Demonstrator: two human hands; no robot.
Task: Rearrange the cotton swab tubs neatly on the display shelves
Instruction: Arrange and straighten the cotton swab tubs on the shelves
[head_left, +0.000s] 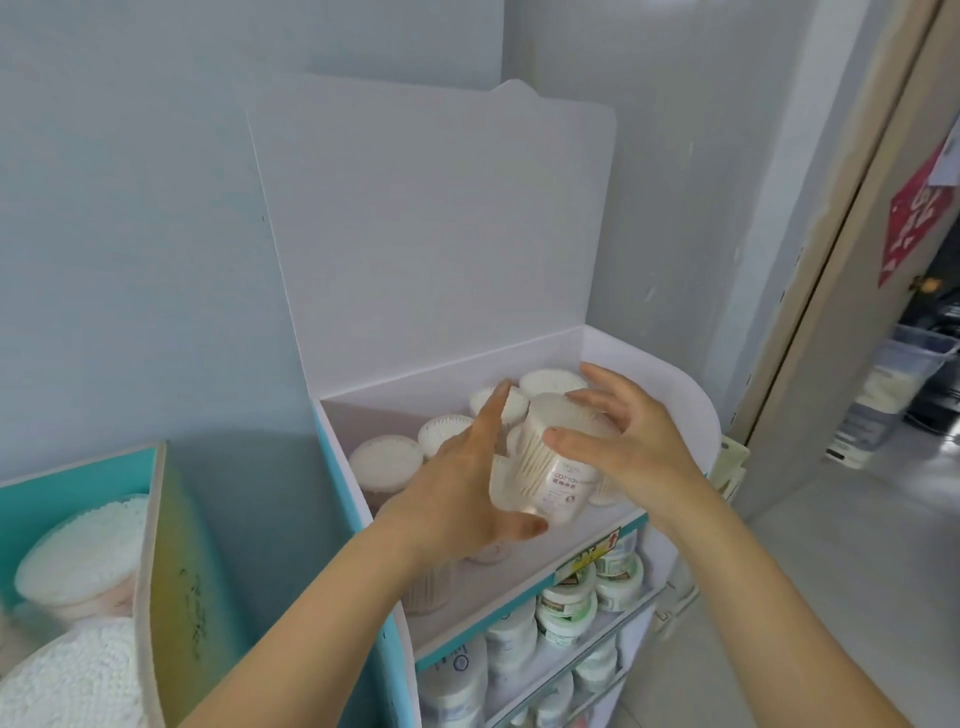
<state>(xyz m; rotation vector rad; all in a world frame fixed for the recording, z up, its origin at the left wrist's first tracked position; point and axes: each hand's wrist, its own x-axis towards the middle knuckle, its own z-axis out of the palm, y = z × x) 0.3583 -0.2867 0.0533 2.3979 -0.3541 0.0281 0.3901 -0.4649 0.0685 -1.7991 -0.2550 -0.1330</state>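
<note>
A clear cotton swab tub (545, 467) with a printed label hangs tilted just above the top shelf (571, 545) of a white and teal cardboard display. My left hand (462, 483) holds its left side, fingers stretched along it and thumb under the base. My right hand (628, 447) grips the tub from the right, with the thumb across the wall and the fingers curled over the top. Several more swab tubs stand upright on the same shelf, among them one at the left (384, 457) and one at the back (550, 382).
Lower shelves hold several white tubs with green labels (566, 603). A second teal display (150, 519) with swab tubs (78, 556) stands at the left. The wall is close behind. At the right, an open doorway shows plastic bins (893, 395) on the floor.
</note>
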